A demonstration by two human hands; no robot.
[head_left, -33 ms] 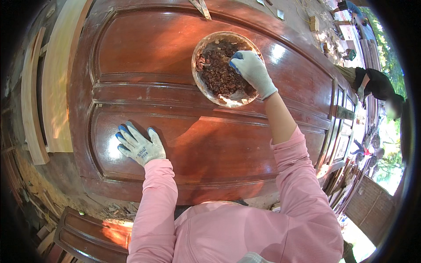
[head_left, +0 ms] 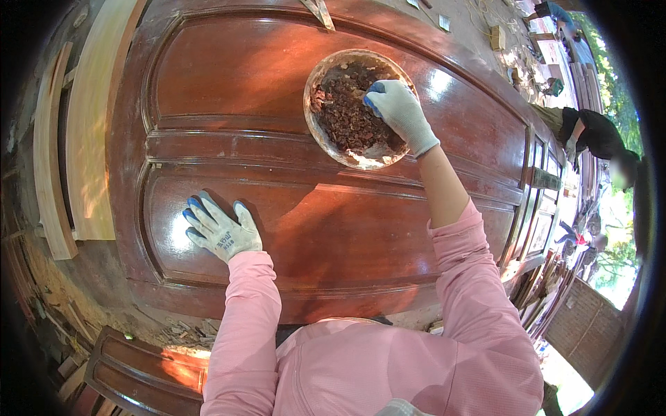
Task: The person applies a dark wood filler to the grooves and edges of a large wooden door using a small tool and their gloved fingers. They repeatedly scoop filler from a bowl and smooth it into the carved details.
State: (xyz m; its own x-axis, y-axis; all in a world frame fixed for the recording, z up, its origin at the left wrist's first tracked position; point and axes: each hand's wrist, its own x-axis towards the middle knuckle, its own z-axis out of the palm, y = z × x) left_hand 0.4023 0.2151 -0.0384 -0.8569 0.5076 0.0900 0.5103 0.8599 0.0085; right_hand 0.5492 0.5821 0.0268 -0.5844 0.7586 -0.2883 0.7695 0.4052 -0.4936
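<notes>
Door [head_left: 333, 239] lengthwise left to right, left hand [head_left: 225, 229] flat, right hand [head_left: 400, 114] curled over bowl [head_left: 361, 163], hold unclear

A bowl [head_left: 361, 164] stands as the main obstacle on a broad door [head_left: 333, 239], the right hand [head_left: 401, 114] filling the space over its right side. Open panel gives a low path from the left hand [head_left: 225, 225], spread on the door's near half, toward the bowl's near rim, crossed by raised molding [head_left: 229, 165]. Beyond the bowl, a wood strip [head_left: 319, 12] juts in at the far edge; boards [head_left: 90, 139] flank the left end.
</notes>
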